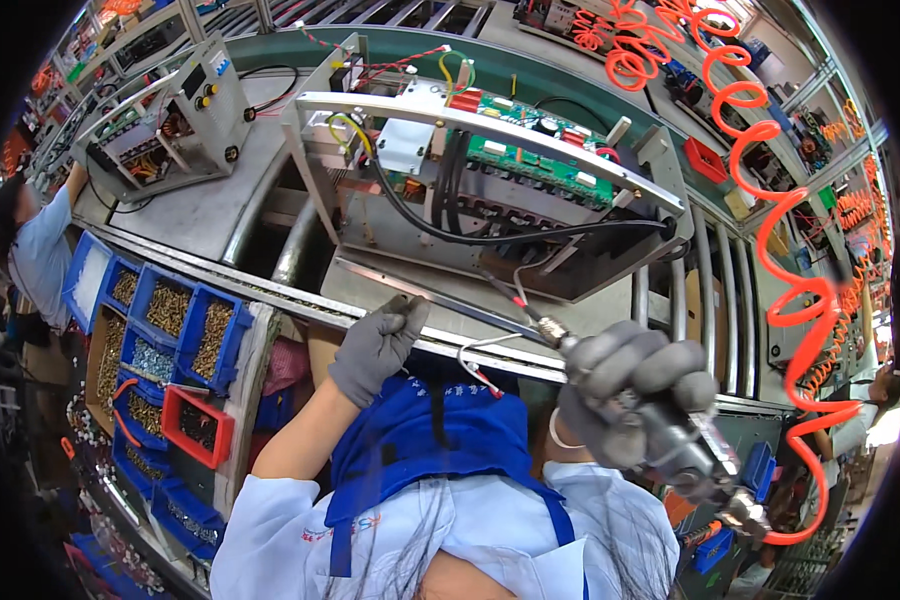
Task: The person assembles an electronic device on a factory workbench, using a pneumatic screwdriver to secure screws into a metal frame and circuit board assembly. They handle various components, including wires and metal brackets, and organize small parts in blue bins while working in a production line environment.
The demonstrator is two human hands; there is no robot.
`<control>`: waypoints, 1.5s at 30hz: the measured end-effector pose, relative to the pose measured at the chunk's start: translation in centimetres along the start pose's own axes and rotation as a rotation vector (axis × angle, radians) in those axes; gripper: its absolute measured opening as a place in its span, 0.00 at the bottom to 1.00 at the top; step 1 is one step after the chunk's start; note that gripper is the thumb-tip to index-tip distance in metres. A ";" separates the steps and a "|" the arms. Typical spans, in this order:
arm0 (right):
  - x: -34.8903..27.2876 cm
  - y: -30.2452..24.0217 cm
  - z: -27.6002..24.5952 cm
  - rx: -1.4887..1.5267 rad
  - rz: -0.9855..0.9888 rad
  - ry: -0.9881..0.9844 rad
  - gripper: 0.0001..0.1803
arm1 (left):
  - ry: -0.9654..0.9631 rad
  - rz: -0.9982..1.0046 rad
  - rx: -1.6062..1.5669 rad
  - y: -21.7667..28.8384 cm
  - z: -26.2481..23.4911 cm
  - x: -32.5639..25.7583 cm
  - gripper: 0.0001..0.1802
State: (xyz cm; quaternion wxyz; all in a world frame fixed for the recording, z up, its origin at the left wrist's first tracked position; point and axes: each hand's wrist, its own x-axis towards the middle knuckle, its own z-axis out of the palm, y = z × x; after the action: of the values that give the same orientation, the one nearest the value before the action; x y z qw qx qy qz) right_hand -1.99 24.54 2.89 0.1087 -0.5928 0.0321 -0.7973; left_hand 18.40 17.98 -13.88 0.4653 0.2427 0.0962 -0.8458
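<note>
My right hand [638, 385], in a grey glove, is wrapped round an air screwdriver [698, 448]. The tool's narrow end points up and left toward the chassis, and an orange coiled hose [792, 400] joins its back end. My left hand [375, 345], gloved too, has its fingertips pinched together above the bench's near edge. Whatever may be between them is too small to make out. Beyond both hands stands an open metal chassis [400, 247] with green circuit boards [530, 165] and black cables. White-sleeved leads [482, 372] hang near the tool's tip.
Blue bins [232, 335] of small screws and a red bin [220, 450] stand at the left. A second chassis [210, 115] sits farther left on the line, by another person [45, 235]. Metal rollers [722, 310] run to the right.
</note>
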 end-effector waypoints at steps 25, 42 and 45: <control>-2.4 0.1 0.3 0.049 0.156 0.178 0.27 | -0.302 0.125 0.862 -1.3 5.5 -1.6 0.16; -2.0 -0.1 -0.7 0.037 0.095 0.209 0.28 | -0.377 0.045 0.834 -2.2 7.5 -2.5 0.20; -1.7 -0.1 -0.8 0.012 0.076 0.272 0.28 | -0.344 0.042 0.841 -2.8 9.7 -3.2 0.20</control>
State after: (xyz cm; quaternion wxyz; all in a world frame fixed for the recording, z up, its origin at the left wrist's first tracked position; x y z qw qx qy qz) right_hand -2.30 24.90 1.10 0.1370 -0.4771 0.0639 -0.8658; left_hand 14.41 18.13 -4.09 0.3527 0.2686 -0.3394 -0.8296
